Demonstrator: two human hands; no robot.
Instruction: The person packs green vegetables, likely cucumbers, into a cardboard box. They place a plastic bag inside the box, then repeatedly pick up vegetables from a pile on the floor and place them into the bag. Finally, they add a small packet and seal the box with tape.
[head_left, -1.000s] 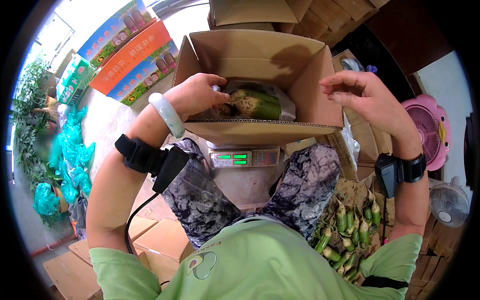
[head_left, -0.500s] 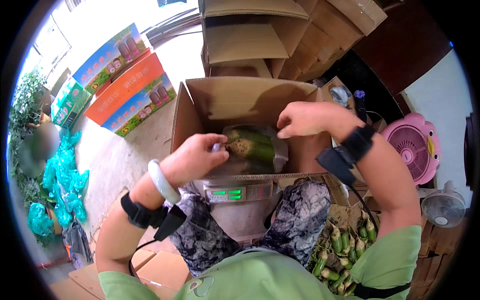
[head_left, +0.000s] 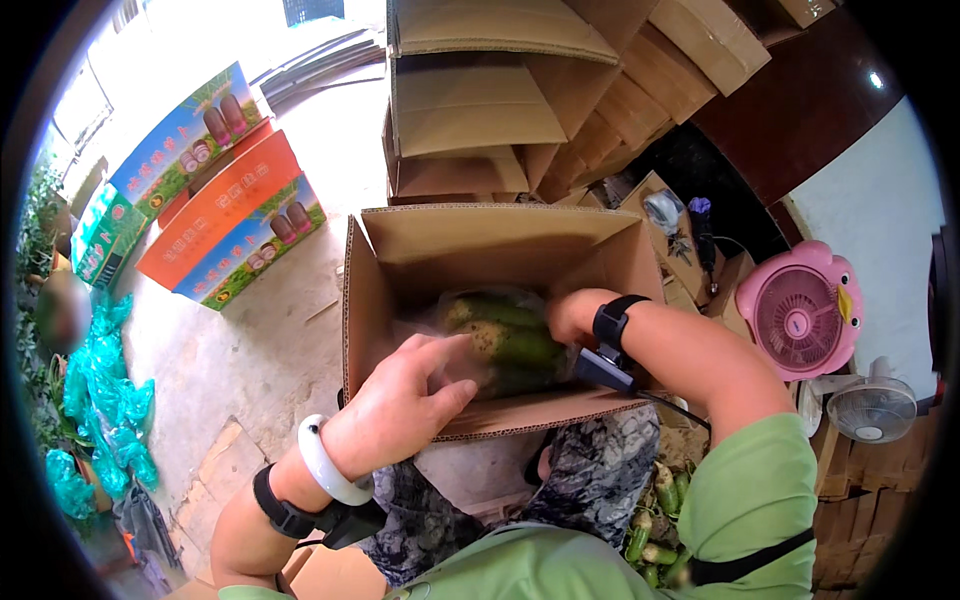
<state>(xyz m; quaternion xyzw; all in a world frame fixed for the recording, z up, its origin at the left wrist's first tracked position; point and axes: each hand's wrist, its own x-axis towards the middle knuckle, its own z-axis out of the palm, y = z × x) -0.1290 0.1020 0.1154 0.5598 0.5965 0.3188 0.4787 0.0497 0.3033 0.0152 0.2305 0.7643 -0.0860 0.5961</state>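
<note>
A cardboard box point(head_left: 520, 230) stands with its top open before my knees. Inside it lies a clear plastic bag point(head_left: 568, 372) with several large green radishes point(head_left: 500, 328), their skins marked with soil. My left hand point(head_left: 415, 390), a white bangle on its wrist, reaches over the box's near-left edge. Its fingers are stretched out at the bag's left side, the thumb apart from them. Down inside the box, my right hand point(head_left: 582, 315) is against the bag's right end. Its fingertips are hidden behind the bag, so its hold cannot be made out.
Loose green radishes point(head_left: 660, 520) lie by my right leg. Printed cartons point(head_left: 225, 215) and teal plastic bags point(head_left: 120, 385) are on the left. Cardboard boxes point(head_left: 480, 105) stack up behind. A pink fan point(head_left: 800, 310) and a grey fan point(head_left: 872, 408) stand right.
My right hand has dropped from above the box down to the bag's right end. My left fingers have opened from a pinch. The box now hides the scale display seen before.
</note>
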